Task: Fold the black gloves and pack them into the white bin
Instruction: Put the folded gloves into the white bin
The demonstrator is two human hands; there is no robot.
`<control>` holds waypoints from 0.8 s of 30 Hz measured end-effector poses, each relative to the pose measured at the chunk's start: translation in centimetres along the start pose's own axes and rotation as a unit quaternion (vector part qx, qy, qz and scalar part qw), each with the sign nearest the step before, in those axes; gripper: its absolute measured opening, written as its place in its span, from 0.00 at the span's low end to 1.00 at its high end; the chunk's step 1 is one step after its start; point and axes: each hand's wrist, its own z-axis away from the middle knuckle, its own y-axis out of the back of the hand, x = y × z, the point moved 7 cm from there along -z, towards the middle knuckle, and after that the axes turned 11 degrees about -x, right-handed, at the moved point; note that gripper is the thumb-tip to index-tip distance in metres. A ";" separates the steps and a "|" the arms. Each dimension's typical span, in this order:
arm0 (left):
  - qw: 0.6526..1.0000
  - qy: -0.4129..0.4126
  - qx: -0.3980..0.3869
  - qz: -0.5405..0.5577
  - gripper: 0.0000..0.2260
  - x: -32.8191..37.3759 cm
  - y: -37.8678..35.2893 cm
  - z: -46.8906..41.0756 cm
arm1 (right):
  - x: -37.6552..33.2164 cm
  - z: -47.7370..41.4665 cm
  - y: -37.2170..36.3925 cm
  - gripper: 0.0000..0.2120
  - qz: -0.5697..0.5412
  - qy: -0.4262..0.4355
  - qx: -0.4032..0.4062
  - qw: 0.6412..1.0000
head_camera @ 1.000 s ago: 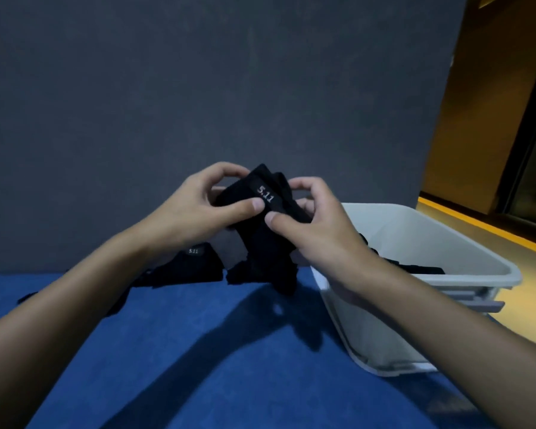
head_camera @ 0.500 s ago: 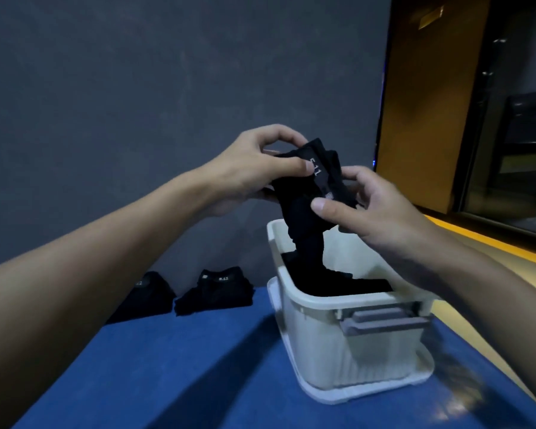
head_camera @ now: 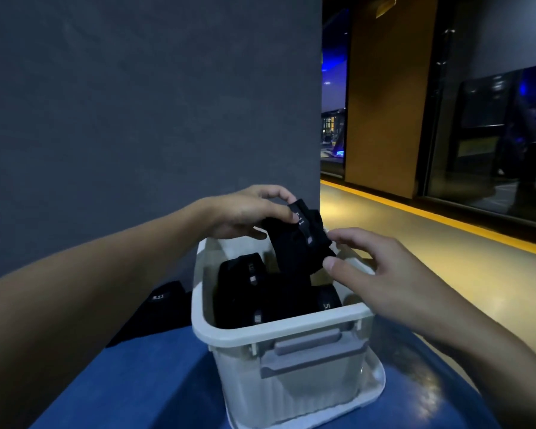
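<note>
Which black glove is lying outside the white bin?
The glove on the blue table, left of the white bin. The rest lie inside it, except the held glove in the left hand above it.

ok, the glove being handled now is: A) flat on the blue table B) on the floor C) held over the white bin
C: the left hand pinches the black glove over the white bin opening.
</note>
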 end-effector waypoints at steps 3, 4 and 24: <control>0.999 0.019 -0.016 -0.023 0.09 -1.2 -0.3 -1.7 | 0.4 -0.3 -0.3 0.25 -0.017 -0.011 -0.018 1.000; 0.999 0.026 -0.021 -0.030 0.09 -1.7 -0.3 -2.1 | 0.4 -0.4 -0.5 0.25 -0.021 -0.013 -0.025 0.999; 0.906 -0.014 0.001 -0.422 0.16 -3.3 -1.6 -4.0 | 0.6 -0.1 -0.8 0.25 -0.024 -0.047 -0.001 0.999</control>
